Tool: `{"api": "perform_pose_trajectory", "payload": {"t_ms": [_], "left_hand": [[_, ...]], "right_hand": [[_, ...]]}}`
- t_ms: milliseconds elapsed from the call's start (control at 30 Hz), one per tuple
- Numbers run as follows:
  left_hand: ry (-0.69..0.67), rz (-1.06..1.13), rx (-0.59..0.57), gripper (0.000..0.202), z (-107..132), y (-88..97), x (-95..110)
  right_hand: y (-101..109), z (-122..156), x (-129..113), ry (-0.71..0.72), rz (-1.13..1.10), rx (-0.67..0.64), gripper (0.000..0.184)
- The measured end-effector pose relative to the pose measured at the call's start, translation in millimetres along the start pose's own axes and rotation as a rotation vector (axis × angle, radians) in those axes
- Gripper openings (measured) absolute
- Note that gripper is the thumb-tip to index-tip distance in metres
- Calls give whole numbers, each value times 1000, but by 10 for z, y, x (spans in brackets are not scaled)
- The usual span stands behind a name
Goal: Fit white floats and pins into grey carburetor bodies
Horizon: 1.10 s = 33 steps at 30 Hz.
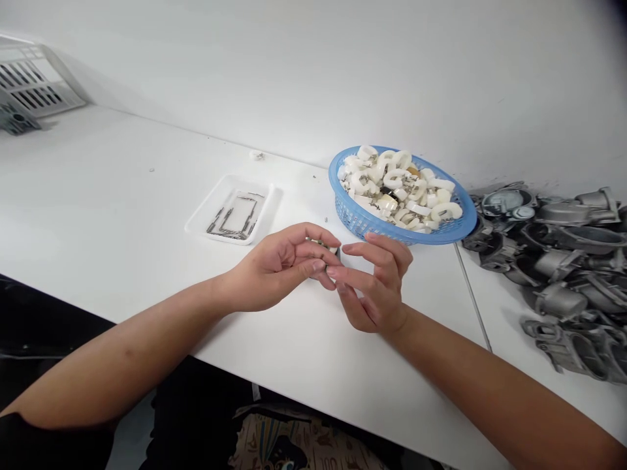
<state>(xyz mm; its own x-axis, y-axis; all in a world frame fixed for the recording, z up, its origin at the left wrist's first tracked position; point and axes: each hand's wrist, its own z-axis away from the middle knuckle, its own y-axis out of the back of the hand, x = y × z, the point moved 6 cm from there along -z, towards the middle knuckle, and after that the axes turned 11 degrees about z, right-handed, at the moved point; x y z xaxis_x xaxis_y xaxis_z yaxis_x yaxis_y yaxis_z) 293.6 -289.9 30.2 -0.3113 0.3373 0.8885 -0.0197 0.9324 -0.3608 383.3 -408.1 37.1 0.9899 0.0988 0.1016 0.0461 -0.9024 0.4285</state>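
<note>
Head view: a small white piece [326, 247], mostly hidden and judged light and stiff, best taken by its edges, is pinched between the fingertips of the left hand [277, 267] and right hand [375, 284] over the counter [147, 196]; a blue plastic basket [362, 223] of similar white pieces [399, 186] stands just beyond — within easy reach.

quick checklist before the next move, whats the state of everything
1. Left hand gripping the small white piece: ok, though fingers hide most of it.
2. Right hand touching that piece: cannot tell, fingers overlap.
3. Blue basket upright, holding white pieces: ok.
4. Metal pins inside the white tray: ok.
5. Stray bit loose on the table behind the tray: not ok.
</note>
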Motion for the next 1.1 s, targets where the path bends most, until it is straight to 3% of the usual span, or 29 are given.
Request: {"api": "perform_pose_trajectory", "payload": {"t_ms": [133,267,400,633,700,767,867,933,1000,1100], "left_hand": [[40,48,45,16,-2,8,-1],[87,126,26,21,-1,-20,-17],[136,160,13,29,9,-62,-56],[140,107,-3,17,14,-101,-26],[81,27,90,19,5,-9,2],[-13,-105,268,21,9,150,34],[-103,-436,502,34,41,351,56],[-49,-678,487,52,17,385,9],[50,-846,373,64,-28,372,-73],[149,-953,254,66,-67,360,-152]], "right_hand": [[-11,-5,-31,25,-12,22,15],[18,-76,-53,11,27,109,25],[76,-147,-62,29,16,163,24],[202,-217,-32,119,9,139,24],[226,-247,8,104,-8,93,23],[226,-248,53,78,-15,52,24],[159,-175,122,27,-34,-2,24],[79,-101,174,-32,-63,-42,22],[15,-35,254,-149,-74,-59,18],[-16,17,339,-283,-97,-34,15]]}}
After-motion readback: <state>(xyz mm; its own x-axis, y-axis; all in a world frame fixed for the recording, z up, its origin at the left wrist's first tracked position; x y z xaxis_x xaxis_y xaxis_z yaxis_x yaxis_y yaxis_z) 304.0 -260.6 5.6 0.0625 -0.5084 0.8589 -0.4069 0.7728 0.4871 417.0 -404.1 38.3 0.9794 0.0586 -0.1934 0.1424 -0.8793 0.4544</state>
